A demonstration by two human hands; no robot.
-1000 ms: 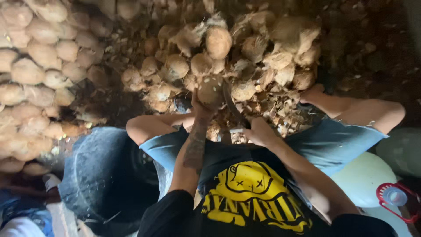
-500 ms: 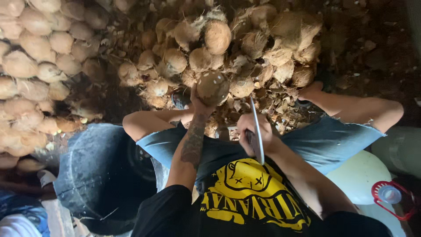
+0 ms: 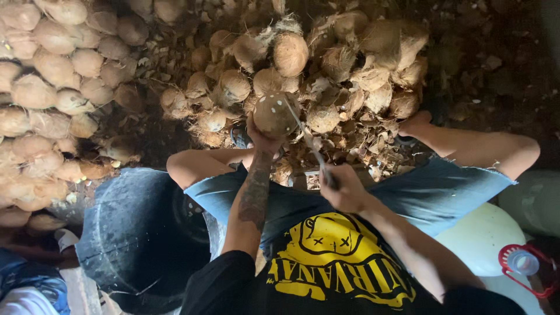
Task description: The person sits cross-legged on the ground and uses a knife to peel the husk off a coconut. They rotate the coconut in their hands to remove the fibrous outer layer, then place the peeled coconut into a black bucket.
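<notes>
nearest the camera is the person's black shirt with a yellow print (image 3: 338, 262), and above it the blue denim shorts (image 3: 431, 192) over both spread knees. to the near left stands a big dark tub (image 3: 125, 245); its inside looks dark and i cannot tell what it holds. to the near right sits a pale round container (image 3: 481, 239) with a red-rimmed lid (image 3: 522, 262) just beside it.

the right hand (image 3: 344, 189) is closed around the handle of a long thin blade (image 3: 306, 137), which runs up and to the left from the fist, its far end touching the coconut. the left hand (image 3: 262, 140), at the end of a tattooed forearm, is cupped from below around a husked brown coconut (image 3: 274, 114), fingers wrapped on its near side. so the coconut sits just beyond the left hand and up-left of the right hand, held above the ground between the knees, with pale nicks showing on its shell.

under and beyond it, a heap of husk scraps (image 3: 350, 146) covers the floor. a bare foot (image 3: 415, 121) rests at the right edge of the scraps. farther off lies a pile of husked coconuts (image 3: 326, 64), some with fibre tufts. far left, a second, larger pile of paler coconuts (image 3: 46, 87) stretches down the left edge.
</notes>
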